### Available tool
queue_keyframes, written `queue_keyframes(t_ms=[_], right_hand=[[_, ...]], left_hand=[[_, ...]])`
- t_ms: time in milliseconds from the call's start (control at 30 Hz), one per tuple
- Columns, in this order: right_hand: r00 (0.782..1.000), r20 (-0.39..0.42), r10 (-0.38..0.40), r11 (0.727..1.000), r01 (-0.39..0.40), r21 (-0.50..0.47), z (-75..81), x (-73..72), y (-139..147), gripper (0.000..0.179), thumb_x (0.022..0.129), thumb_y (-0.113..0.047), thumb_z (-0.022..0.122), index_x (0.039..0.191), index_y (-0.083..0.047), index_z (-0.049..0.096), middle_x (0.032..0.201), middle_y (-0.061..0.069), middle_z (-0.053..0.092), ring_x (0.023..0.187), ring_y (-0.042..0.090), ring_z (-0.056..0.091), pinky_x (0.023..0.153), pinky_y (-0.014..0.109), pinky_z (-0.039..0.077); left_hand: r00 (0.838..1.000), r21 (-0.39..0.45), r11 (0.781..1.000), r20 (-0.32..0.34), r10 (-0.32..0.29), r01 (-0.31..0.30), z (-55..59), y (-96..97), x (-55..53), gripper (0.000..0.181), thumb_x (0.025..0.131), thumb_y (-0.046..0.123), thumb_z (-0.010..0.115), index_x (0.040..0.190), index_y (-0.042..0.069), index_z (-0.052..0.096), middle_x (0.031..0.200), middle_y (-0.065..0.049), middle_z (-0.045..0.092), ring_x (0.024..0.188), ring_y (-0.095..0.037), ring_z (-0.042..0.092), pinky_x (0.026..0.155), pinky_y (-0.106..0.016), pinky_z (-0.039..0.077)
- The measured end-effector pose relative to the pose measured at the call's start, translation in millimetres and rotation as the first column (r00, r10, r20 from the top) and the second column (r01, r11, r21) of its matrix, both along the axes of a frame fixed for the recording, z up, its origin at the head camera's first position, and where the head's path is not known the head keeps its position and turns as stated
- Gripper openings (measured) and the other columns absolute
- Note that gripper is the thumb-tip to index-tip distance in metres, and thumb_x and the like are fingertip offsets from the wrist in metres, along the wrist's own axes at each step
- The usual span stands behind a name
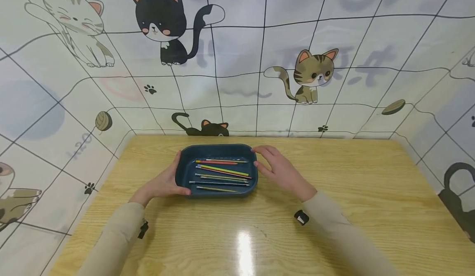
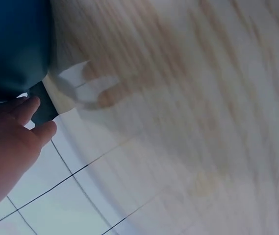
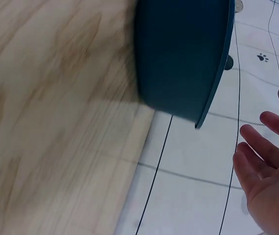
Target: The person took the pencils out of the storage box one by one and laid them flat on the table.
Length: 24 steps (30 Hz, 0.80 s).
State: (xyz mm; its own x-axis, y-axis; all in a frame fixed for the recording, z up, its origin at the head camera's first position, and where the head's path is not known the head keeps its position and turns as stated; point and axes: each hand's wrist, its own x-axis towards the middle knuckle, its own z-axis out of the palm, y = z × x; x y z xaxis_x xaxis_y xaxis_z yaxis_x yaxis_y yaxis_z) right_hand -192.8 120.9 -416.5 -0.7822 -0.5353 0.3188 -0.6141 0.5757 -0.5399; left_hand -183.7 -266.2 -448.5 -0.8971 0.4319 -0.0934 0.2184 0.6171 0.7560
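Note:
A dark blue rectangular bin [image 1: 217, 146] sits near the back of the table, with several pencils [image 1: 224, 170] lying roughly side by side inside. Most are thin and dark or yellowish; one is red-orange, another bright yellow-green. My left hand [image 1: 165, 182] spans the bin's front left corner, thumb along the front rim and fingers against the left wall. In the left wrist view, that hand's fingers [image 2: 30, 108] lie extended close under the bin's side [image 2: 14, 44]. My right hand [image 1: 280, 169] hovers at the right rim, fingers spread. The right wrist view shows a gap between its fingers [image 3: 264, 147] and the bin [image 3: 183, 54].
A light wooden table [image 1: 352, 185] carries the bin. Behind and beside it hangs a white cloth [image 1: 237, 61] with a grid and cartoon cats. Small black devices [image 1: 301, 217] sit at both wrists, under beige sleeves [image 1: 341, 230].

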Motion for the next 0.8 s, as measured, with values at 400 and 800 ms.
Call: queue_keyframes(t_ms=[400,800], right_hand=[[0.991,-0.017,0.131,0.99,-0.132,-0.049,-6.6,1.0,-40.6,0.036,0.101,-0.02,0.053,0.132,-0.003,0.054,0.129,0.009,0.056,0.119,0.023,0.053,0.096,0.04,0.044],[0.982,0.06,0.178,0.983,-0.175,-0.047,-9.2,-1.4,-64.5,0.032,0.098,-0.015,0.058,0.128,-0.005,0.058,0.124,0.007,0.059,0.113,0.018,0.056,0.093,0.036,0.047]], left_hand=[[1.0,-0.049,0.999,-0.002,0.015,-0.015,1.8,-1.7,0.0,0.138,0.068,0.041,0.088,0.151,0.002,-0.015,0.154,-0.033,0.004,0.139,-0.047,0.016,0.109,-0.058,0.017],[0.999,-0.021,1.0,0.041,0.008,-0.007,1.1,1.0,-6.6,0.137,0.07,0.043,0.086,0.152,0.006,-0.017,0.156,-0.028,-0.001,0.14,-0.044,0.013,0.11,-0.057,0.017]])
